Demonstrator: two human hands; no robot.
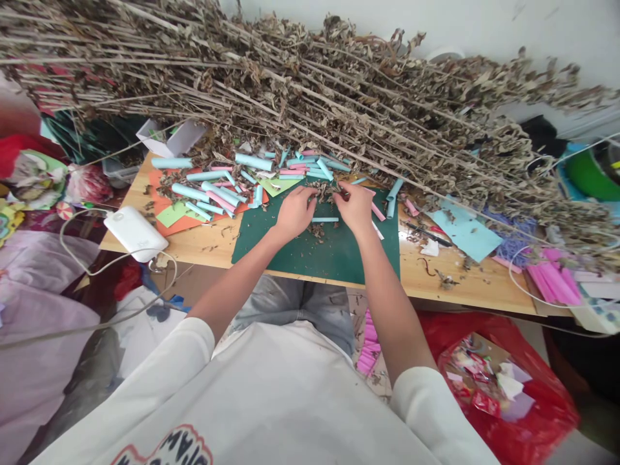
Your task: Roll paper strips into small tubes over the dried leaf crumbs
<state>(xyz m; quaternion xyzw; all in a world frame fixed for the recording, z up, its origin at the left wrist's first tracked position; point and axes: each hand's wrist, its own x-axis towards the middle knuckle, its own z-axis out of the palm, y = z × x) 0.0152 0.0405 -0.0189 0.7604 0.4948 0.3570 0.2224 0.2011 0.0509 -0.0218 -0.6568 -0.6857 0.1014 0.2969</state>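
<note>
Over the dark green mat (310, 257) my two hands face each other with a clump of dried leaves (323, 191) between them. My left hand (295, 212) is closed, its thumb and fingers bent in at the clump's left side. From the right, my right hand (356, 208) pinches at the same clump. The fingertips are partly hidden among the leaves. Just below lies a thin blue paper tube (324, 220), with leaf crumbs (317, 232) scattered by it. More rolled blue tubes (254, 161) and pink tubes (220, 201) are heaped beyond my left hand.
Long dried plant stalks (290, 77) spread across the back of the wooden table (208, 248). A white power bank (135, 232) with a cable sits at the left edge. At right are blue paper (467, 229), a pen (429, 234) and, lower, a red trash bag (547, 394).
</note>
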